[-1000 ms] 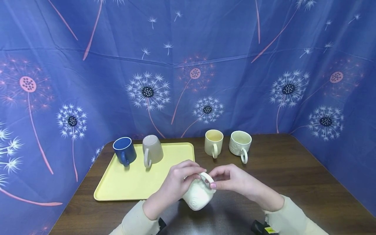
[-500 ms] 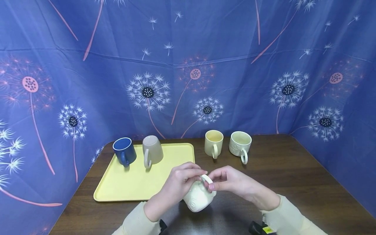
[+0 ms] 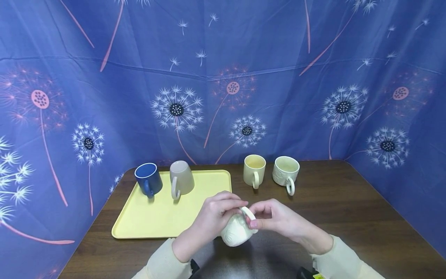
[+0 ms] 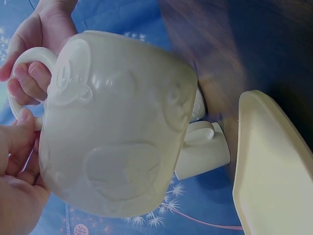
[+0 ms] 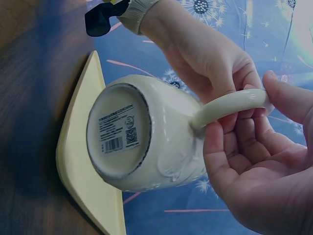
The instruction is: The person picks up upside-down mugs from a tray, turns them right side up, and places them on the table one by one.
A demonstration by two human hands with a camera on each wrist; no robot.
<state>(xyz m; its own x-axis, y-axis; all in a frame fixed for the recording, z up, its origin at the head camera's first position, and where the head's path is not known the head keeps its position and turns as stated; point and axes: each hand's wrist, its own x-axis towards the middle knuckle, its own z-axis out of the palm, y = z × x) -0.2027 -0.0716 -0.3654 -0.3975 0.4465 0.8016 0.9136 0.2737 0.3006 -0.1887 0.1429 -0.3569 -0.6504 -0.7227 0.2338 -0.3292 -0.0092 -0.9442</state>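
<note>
White mug (image 3: 236,232) is tilted in midair over the near middle of the table (image 3: 362,217), by the tray's near right corner, handle (image 3: 248,213) on its upper side. Raised relief on the body; base carries a printed label (image 5: 120,128), text too small to read. Left hand (image 3: 214,215) pinches the handle with thumb and fingers, close to the mug body. Right hand (image 3: 275,217) pinches the same handle from the other side, thumb on its outer face, fingers curled in behind. Yellow tray (image 3: 153,223) sits to the left. On it: blue mug (image 3: 149,180) upright at the far left corner, grey mug (image 3: 183,179) upside down just beside it. Right of the tray, on the table: pale yellow mug (image 3: 251,176) and pale green mug (image 3: 282,176), both upright, near each other, handles toward the person. Blue dandelion-print cloth (image 3: 285,97) hangs behind
</note>
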